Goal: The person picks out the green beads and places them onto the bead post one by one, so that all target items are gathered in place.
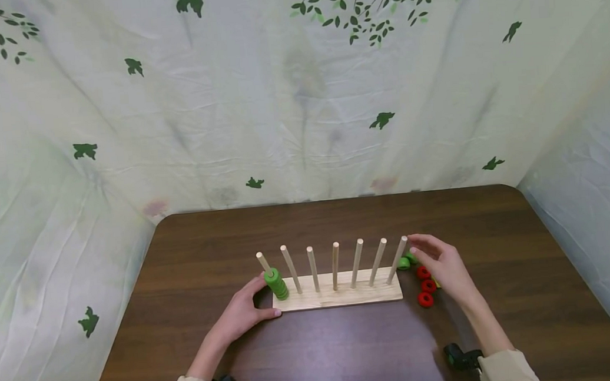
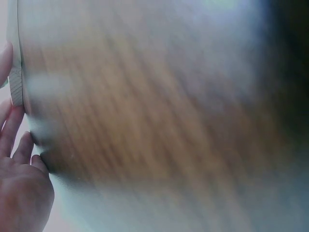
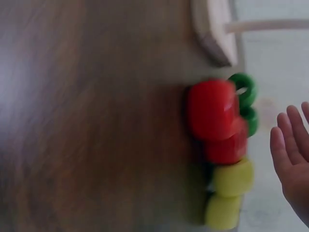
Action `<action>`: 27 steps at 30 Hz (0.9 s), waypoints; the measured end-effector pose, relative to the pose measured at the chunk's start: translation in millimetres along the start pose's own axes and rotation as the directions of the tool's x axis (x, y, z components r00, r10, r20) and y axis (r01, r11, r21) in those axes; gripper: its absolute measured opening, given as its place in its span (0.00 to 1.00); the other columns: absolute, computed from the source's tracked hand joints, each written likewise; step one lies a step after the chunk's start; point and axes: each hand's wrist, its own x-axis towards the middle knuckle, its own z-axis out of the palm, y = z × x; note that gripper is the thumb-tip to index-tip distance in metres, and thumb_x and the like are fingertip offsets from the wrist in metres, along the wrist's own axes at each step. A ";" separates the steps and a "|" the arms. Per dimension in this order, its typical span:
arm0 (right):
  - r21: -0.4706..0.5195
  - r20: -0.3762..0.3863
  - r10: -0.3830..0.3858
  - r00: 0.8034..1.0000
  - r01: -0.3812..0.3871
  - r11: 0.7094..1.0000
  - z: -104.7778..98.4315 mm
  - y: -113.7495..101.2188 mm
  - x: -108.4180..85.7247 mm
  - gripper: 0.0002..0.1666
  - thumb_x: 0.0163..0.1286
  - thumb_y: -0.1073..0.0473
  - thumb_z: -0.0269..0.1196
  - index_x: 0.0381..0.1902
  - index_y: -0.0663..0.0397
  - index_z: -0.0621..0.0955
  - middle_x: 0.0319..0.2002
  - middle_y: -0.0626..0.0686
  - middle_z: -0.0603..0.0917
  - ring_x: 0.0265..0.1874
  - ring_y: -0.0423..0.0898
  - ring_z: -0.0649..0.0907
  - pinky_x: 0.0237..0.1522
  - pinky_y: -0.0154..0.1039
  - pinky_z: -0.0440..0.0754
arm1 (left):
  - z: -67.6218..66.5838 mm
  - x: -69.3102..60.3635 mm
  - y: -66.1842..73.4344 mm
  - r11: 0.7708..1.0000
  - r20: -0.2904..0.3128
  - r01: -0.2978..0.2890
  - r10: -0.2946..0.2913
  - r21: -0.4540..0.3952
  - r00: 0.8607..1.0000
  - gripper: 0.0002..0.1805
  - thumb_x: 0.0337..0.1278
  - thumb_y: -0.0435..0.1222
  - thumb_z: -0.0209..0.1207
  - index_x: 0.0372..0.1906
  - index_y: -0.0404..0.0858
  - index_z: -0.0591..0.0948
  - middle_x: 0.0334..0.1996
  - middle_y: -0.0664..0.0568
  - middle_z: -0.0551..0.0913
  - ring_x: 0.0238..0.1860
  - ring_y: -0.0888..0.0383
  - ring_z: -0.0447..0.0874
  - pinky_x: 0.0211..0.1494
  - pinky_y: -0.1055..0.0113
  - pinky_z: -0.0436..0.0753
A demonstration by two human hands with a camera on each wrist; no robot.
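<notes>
A pale wooden peg board (image 1: pixel 339 296) with a row of upright pegs lies on the table. Several green rings (image 1: pixel 276 284) are stacked on its leftmost peg, which leans left in the head view. At that end my left hand (image 1: pixel 243 313) holds the base, thumb at the front edge and fingers behind; in the left wrist view the hand (image 2: pixel 21 188) shows only at the left edge. My right hand (image 1: pixel 445 266) hovers by the rightmost peg's top, above loose rings. Nothing shows between its fingers (image 3: pixel 289 140) in the right wrist view.
Right of the board lie red rings (image 1: pixel 425 299), green rings (image 1: pixel 403 263) and yellow rings (image 3: pixel 233 178), partly hidden by my right hand in the head view. The brown table (image 1: pixel 343 353) meets a leaf-printed cloth (image 1: pixel 298 96) at its back edge.
</notes>
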 end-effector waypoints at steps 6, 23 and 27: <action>-0.141 0.070 0.017 0.997 -0.007 0.990 -3.0 20.9 5.2 0.20 0.72 0.65 0.61 0.60 0.57 0.78 0.56 0.60 0.81 0.50 0.53 0.81 0.45 0.32 0.78 | 0.4 0.7 -0.5 1.000 0.011 0.016 -0.016 -0.004 1.000 0.44 0.39 0.45 0.78 0.67 0.42 0.75 0.71 0.41 0.65 0.72 0.42 0.59 0.69 0.45 0.62; -0.263 0.157 0.149 0.976 -0.104 0.959 -3.6 32.5 14.3 0.23 0.69 0.69 0.58 0.62 0.56 0.77 0.42 0.59 0.79 0.18 0.45 0.70 0.19 0.38 0.69 | 2.2 1.1 -3.6 1.000 -0.002 -0.010 0.010 -0.002 1.000 0.42 0.40 0.46 0.78 0.66 0.41 0.76 0.70 0.39 0.66 0.71 0.40 0.60 0.68 0.43 0.62; -0.297 0.159 0.158 0.975 -0.105 0.949 -2.4 33.5 15.8 0.23 0.69 0.68 0.59 0.62 0.55 0.77 0.40 0.58 0.79 0.17 0.44 0.69 0.19 0.37 0.68 | 2.4 1.9 -3.3 1.000 -0.003 -0.016 0.016 -0.009 1.000 0.42 0.39 0.45 0.78 0.65 0.42 0.77 0.69 0.39 0.67 0.70 0.42 0.62 0.68 0.45 0.63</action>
